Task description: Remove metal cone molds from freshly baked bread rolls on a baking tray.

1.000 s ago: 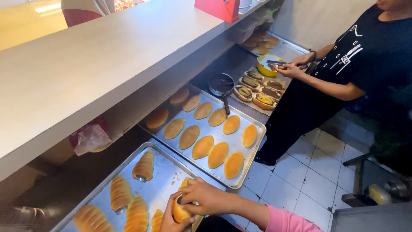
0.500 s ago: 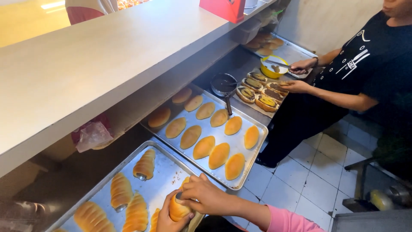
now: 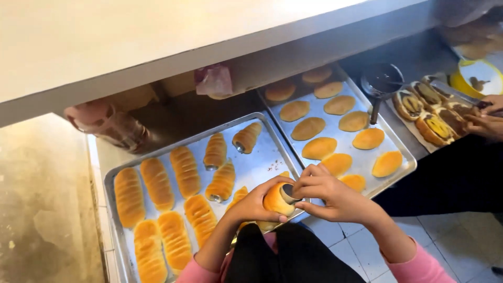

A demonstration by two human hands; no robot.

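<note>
Two trays sit side by side on the counter (image 3: 99,157), under a pale shelf (image 3: 157,36). Left tray (image 3: 262,157) holds ridged horn rolls: five lie in its left part, such as the far-left roll (image 3: 129,196), three more lie toward the back with metal cones showing at their ends, and two or three are partly hidden behind the hands, so about eleven in all, counting the held one.

Left hand (image 3: 251,204) has its grip wrapped around one horn roll (image 3: 276,199), held just above the tray's near right corner. Right hand (image 3: 335,196) touches the same roll's end, its fingertips pinching the metal cone (image 3: 289,192) that sits inside it.

Right tray (image 3: 398,157) carries ten flat oval buns, one of them (image 3: 318,148) near its middle, the nearest partly hidden by the right hand. Beyond it, a dark pan (image 3: 383,78) rests at the tray's far corner. Farther right lie about five filled buns (image 3: 434,128), a yellow bowl (image 3: 477,78), and another person's two hands (image 3: 487,118) over them.
</note>
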